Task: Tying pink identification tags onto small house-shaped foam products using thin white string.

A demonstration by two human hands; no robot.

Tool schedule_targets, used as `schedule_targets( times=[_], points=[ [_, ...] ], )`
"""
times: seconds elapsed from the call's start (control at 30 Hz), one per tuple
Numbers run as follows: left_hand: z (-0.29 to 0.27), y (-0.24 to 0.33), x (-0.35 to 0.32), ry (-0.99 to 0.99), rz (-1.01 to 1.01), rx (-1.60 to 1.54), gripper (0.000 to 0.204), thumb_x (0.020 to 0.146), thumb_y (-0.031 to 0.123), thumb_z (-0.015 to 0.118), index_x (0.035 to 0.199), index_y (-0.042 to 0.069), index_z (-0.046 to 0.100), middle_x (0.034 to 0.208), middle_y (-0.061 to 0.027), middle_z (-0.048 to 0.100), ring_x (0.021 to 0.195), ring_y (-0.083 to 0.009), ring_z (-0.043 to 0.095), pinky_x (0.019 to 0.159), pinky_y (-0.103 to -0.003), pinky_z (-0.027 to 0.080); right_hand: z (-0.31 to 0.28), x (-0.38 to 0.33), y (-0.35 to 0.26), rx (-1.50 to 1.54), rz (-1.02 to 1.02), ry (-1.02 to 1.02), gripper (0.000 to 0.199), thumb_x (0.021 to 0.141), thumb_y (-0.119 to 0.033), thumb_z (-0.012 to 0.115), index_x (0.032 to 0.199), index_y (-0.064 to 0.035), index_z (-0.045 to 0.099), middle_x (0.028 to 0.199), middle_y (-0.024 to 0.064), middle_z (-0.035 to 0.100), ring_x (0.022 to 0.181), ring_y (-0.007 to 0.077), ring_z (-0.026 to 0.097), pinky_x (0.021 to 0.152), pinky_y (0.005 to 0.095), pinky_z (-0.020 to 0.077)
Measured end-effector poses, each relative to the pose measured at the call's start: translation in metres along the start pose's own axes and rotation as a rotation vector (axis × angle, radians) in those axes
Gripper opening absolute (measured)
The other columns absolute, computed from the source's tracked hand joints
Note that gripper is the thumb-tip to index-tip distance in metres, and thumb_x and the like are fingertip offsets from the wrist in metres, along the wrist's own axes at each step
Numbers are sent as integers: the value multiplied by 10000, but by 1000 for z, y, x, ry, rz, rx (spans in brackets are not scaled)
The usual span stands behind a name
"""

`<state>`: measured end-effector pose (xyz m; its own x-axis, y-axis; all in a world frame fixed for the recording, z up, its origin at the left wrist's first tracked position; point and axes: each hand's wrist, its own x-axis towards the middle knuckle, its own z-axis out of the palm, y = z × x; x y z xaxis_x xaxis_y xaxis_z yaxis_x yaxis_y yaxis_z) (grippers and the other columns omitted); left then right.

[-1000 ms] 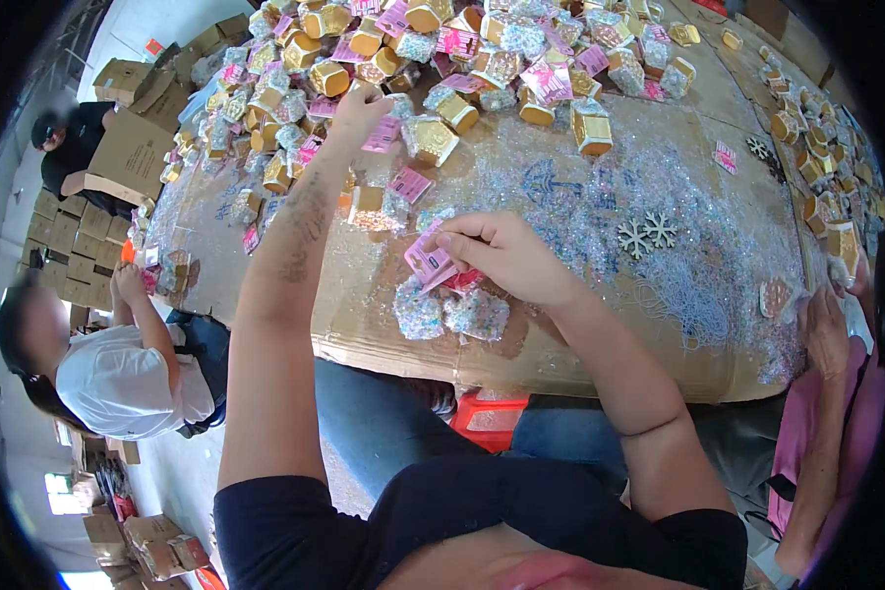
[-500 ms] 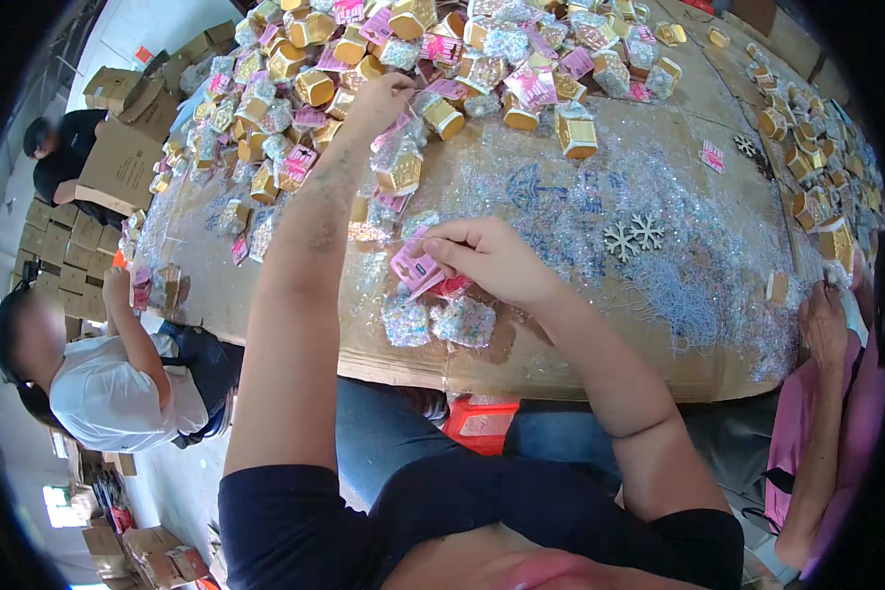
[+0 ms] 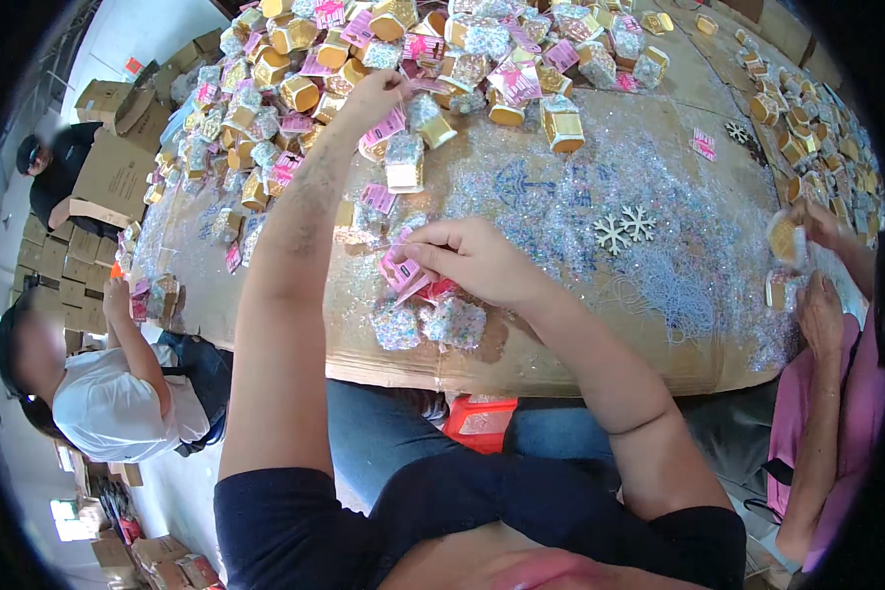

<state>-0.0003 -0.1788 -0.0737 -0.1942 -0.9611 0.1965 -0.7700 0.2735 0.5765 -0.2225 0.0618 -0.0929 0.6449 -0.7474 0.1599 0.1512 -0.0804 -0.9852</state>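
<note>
My left hand (image 3: 374, 98) reaches to the front of the pile, its fingers pinched on a thin string loop. Just below it are a pink tag (image 3: 385, 129) and a small glittery house ornament (image 3: 404, 165) with a gold-and-white side. Closer to me, my right hand (image 3: 470, 258) is closed, thumb against finger, on a thin white string. At its fingertips sit pink tags (image 3: 400, 272), above two glitter-coated ornaments (image 3: 453, 324) resting on the cardboard. Another pink tag (image 3: 378, 198) lies between my hands.
A large pile of gold-based ornaments (image 3: 300, 93) covers the far table. To the right lie wooden snowflakes (image 3: 623, 229), a tangle of white strings (image 3: 674, 302) and scattered glitter. A co-worker's hand (image 3: 818, 313) works at the right edge; a person in white (image 3: 118, 403) sits left.
The ornament below my left hand has turned, showing a gold-and-white side. The right co-worker's other hand now holds up a gold-ended ornament. My right hand has barely moved.
</note>
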Motion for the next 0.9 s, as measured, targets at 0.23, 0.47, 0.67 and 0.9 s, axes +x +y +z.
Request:
schedule_targets(
  times=[0.23, 0.47, 0.67, 0.9],
  points=[
    [-57, 64, -79, 12, -67, -861, 199, 1022, 221, 597, 1049, 26, 623, 908, -11, 652, 772, -92, 637, 690, -252, 530, 4, -3, -4, -37, -5, 23, 232, 996, -169, 602, 1075, 5, 733, 804, 35, 692, 697, 61, 570, 641, 245, 474],
    [-111, 102, -205, 272, 95, -645, 169, 996, 201, 646, 1020, 33, 646, 851, 34, 630, 739, -52, 584, 668, -206, 468, 1, -6, -9, 20, -59, -7, 235, 1022, -175, 570, 1101, -10, 717, 737, -26, 597, 657, 55, 514, 588, 229, 415],
    [-76, 101, -292, 365, -102, -521, 140, 945, 109, 694, 999, -17, 665, 790, 18, 642, 721, -51, 571, 652, -215, 454, 6, -6, -11, -55, -53, 21, 238, 1036, -193, 557, 1069, -12, 708, 724, -47, 557, 562, 15, 395, 503, 193, 290],
    [-44, 92, -307, 320, -94, -903, 128, 971, 105, 667, 1011, -16, 654, 889, -3, 652, 848, -78, 593, 791, -234, 474, 5, -6, -12, -267, -239, 29, 221, 1008, -159, 599, 1025, 20, 729, 1060, 97, 690, 751, 65, 610, 630, 211, 457]
  ],
)
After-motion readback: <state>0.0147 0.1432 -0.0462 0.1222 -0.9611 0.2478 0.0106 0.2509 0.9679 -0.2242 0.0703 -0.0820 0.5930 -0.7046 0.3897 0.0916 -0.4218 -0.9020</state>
